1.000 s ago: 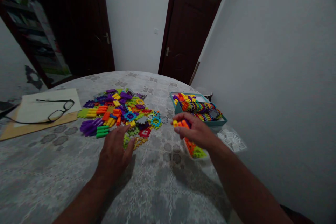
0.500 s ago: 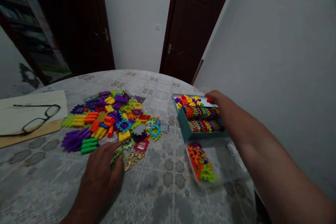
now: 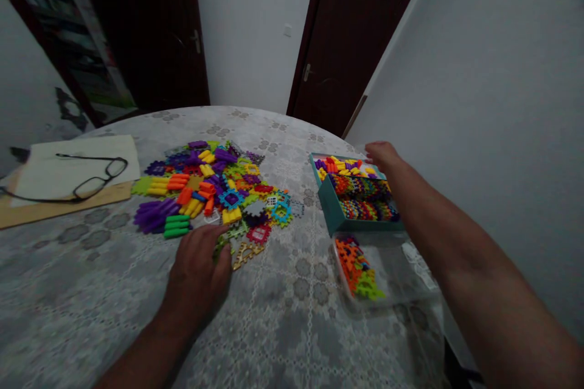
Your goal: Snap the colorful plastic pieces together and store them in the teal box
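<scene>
My left hand [image 3: 198, 270] lies palm down at the near edge of a heap of plastic toy pieces, thumb apart from the fingers. Its index finger reaches to a yellow block [image 3: 232, 215], and a gold triangular piece [image 3: 247, 253] is just right of the thumb. Green rods [image 3: 177, 226] and purple rods [image 3: 156, 214] lie to the left of the fingers. Over the far right end of a teal box [image 3: 335, 209] is my right hand [image 3: 385, 155], its fingers loosely stretched and nothing visible in them. Below it, small coloured pieces [image 3: 340, 165] lie in the box's back tray.
A clear plastic tub [image 3: 390, 301] with orange and lime pieces stands in front of the teal box. Eyeglasses [image 3: 93, 185] rest on paper and a wooden board [image 3: 68, 206] at the left. A wall [image 3: 511, 103] rises beyond my right arm.
Red pieces seen at my right fingers before no longer show there, and that hand has lifted a little. My left hand stays by the heap. The whole view has shifted slightly.
</scene>
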Tool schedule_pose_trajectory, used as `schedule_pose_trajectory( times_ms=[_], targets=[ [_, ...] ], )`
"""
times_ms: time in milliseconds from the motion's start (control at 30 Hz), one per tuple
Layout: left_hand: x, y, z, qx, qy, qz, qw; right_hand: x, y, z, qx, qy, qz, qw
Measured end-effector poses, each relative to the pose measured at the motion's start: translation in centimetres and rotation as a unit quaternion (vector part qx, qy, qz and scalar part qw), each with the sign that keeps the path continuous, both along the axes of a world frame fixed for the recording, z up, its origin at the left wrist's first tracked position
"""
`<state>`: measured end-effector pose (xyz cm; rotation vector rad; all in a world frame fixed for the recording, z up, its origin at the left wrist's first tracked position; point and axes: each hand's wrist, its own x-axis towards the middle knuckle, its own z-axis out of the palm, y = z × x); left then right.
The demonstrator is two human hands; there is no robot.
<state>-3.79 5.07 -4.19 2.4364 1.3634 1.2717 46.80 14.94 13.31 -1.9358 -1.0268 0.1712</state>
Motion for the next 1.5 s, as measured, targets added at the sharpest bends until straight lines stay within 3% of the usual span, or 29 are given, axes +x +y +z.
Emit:
schedule_pose_trajectory(
  times_ms=[100,200,267,400,500,600,700,1000,1100,1233,1500],
  targets=[
    [0.4,-0.3,0.2,-0.014,-0.001,0.0,1.0,-4.4,-1.7,1.2,0.015,0.02,0.051,0.998],
    [0.8,-0.4,0.2,-0.031,-0.011,0.014,0.999,-10.7,-6.1,1.7,0.022,-0.044,0.212,0.976],
    [1.0,-0.3,0.1,-0.041,-0.01,0.017,0.999,-15.3,-9.7,1.2,-0.023,-0.114,0.31,0.944],
    [1.3,-0.1,-0.1,-0.048,0.0,0.014,0.999,-23.0,-14.1,-2.9,-0.053,-0.15,0.416,0.895],
    [1.4,-0.1,-0.3,-0.043,-0.001,0.017,0.999,-26.2,-13.8,-7.5,-0.058,-0.168,0.393,0.902],
    [1.4,-0.1,-0.5,-0.044,-0.005,0.021,0.999,-27.6,-12.4,-11.2,-0.043,-0.192,0.327,0.924],
    [1.4,-0.1,-0.6,-0.047,-0.012,0.02,0.999,-28.4,-11.2,-13.0,-0.054,-0.216,0.303,0.927],
    [2.0,-0.5,-0.3,-0.086,0.036,0.032,0.995,-29.7,-8.6,-13.0,-0.17,-0.267,0.304,0.898],
    [2.0,-0.6,0.1,-0.086,0.052,0.03,0.995,-29.3,-9.5,-13.5,-0.153,-0.263,0.321,0.897],
    [2.0,-0.6,0.6,-0.101,0.06,0.073,0.99,-28.9,-12.2,-14.4,-0.119,-0.226,0.366,0.895],
    [2.1,-0.2,0.9,-0.12,0.002,0.094,0.988,-28.4,-16.5,-15.2,-0.038,-0.118,0.453,0.883]
  ],
)
